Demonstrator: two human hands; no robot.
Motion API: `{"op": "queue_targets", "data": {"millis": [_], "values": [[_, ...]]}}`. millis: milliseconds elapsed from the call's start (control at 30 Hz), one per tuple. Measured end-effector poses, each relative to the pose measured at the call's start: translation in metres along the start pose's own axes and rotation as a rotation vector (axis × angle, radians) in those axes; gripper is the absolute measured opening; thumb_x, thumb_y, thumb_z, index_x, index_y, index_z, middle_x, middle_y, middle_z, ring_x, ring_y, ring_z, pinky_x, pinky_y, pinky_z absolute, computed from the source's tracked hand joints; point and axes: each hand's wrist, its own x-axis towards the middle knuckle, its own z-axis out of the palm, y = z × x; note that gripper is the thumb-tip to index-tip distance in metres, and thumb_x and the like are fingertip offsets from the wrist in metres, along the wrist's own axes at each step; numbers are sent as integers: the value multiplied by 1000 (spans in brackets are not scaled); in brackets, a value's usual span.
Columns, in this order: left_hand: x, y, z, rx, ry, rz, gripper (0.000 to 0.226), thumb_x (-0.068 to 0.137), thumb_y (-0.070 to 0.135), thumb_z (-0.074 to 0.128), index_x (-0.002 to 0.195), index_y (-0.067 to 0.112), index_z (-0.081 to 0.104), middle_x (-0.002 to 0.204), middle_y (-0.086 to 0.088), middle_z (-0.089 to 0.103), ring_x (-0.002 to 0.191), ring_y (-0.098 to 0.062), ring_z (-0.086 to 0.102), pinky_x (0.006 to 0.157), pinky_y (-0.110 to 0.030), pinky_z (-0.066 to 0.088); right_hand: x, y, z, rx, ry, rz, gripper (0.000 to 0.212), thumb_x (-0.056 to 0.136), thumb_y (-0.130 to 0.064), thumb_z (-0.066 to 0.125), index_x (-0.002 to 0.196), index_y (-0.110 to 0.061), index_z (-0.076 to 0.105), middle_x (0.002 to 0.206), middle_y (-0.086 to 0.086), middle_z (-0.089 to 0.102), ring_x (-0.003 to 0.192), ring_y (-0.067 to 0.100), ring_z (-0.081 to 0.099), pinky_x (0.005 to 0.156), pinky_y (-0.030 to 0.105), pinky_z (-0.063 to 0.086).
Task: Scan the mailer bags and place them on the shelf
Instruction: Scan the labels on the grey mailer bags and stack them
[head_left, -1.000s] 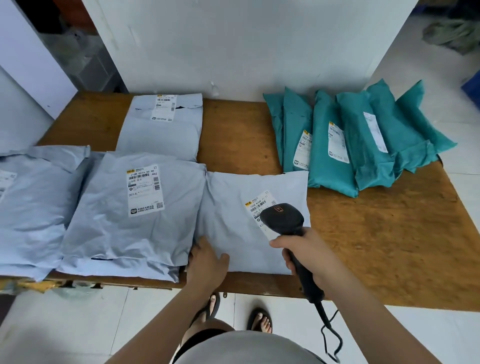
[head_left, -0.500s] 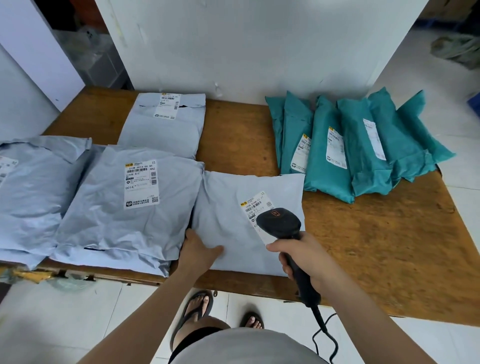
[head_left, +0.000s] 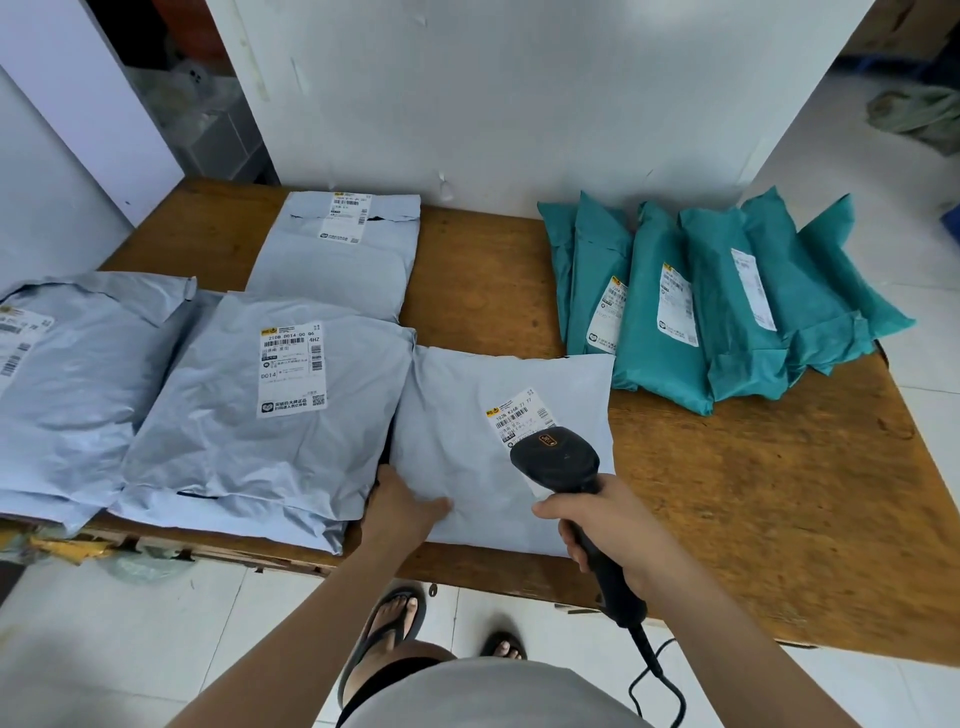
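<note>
Fingers (head_left: 571, 543) of the right hand (head_left: 618, 525) are still clamped round the handle of the black scanner (head_left: 556, 460). Same as half a second ago, its head hangs over the lower corner of the label (head_left: 514, 410) on the small gray mailer bag (head_left: 457, 431). The left hand (head_left: 402, 512) hasn't budged either, lying flat and loose on that bag's near left corner at the front of the tabletop (head_left: 753, 493). A bigger gray bag (head_left: 234, 441) butts against its left edge, and another gray bag (head_left: 337, 270) lies behind. A row of teal bags (head_left: 727, 332) sits fanned out back right, near the white wall (head_left: 519, 104). The scanner's cable (head_left: 657, 680) dangles below the front edge.
</note>
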Motion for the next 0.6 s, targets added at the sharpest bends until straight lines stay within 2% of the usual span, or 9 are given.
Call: {"op": "queue_targets", "data": {"millis": [200,367,467,533,600], "values": [[-2,-2,0,14,6,18,78,69,29,81,124,0,33,131,-15,47,123,-32,47,99,-40,42,-5,-2,1,-50,16,-21,27,81,-17,69,60,-7,54,37,0,49,33,13,42,45,21,41],[-2,-1,-1,40,16,8,82,68,32,82,126,0,34,135,-16,46,126,-34,44,102,-43,41,-7,-2,1,-40,29,-25,25,80,-16,68,61,-7,55,39,0,50,32,13,42,44,21,39],[-1,5,-3,-17,6,-63,88,67,28,83,133,-4,34,138,-16,45,129,-31,43,102,-36,39,-9,-1,1,-28,35,-21,24,80,-15,68,62,-7,55,40,0,50,33,13,43,43,21,39],[-2,17,-9,-176,-63,-163,80,69,25,83,131,-5,43,128,-12,52,116,-29,51,89,-30,42,-10,0,1,-14,46,-22,23,80,-14,68,63,-6,55,40,1,49,34,14,42,43,21,39],[-8,31,-12,-325,-156,-168,62,70,24,83,119,-2,56,119,-10,62,99,-25,58,82,-30,45,-11,1,1,23,77,-35,24,80,-12,68,62,-5,54,40,2,48,33,14,42,43,21,39]]}}
